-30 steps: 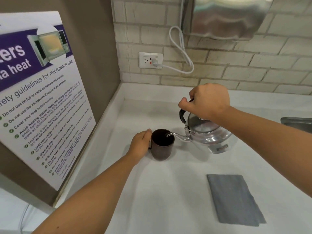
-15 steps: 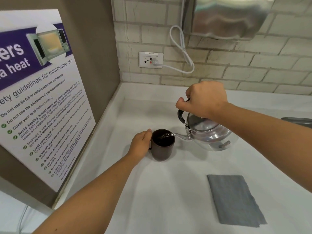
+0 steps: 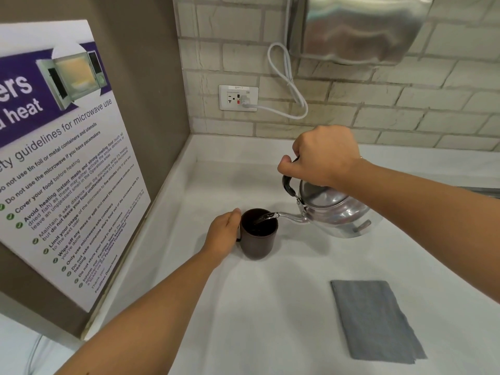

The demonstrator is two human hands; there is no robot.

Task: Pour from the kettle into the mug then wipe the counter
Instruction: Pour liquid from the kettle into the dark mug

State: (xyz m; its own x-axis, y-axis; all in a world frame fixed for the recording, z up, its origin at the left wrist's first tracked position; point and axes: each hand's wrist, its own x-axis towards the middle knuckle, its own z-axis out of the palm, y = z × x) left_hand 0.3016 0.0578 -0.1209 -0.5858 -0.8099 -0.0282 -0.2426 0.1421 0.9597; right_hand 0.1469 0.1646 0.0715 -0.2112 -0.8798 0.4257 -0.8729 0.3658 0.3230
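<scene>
A dark brown mug (image 3: 258, 239) stands upright on the white counter (image 3: 270, 307). My left hand (image 3: 223, 235) is wrapped around its handle side. A shiny metal kettle (image 3: 335, 212) hangs tilted to the left above the counter, its black handle gripped by my right hand (image 3: 324, 155). The thin spout reaches over the mug's rim and a stream of water runs from it into the mug. A folded grey cloth (image 3: 374, 320) lies flat on the counter at the near right, apart from both hands.
A brown side panel with a microwave guidelines poster (image 3: 62, 158) walls off the left. The brick back wall carries a power socket (image 3: 238, 98) with a white cord (image 3: 286, 85) and a steel dispenser (image 3: 354, 28) above. A metal edge (image 3: 484, 192) shows at far right.
The kettle has risen a little and tipped further to the left, and water now streams into the mug. My left hand has stayed on the mug.
</scene>
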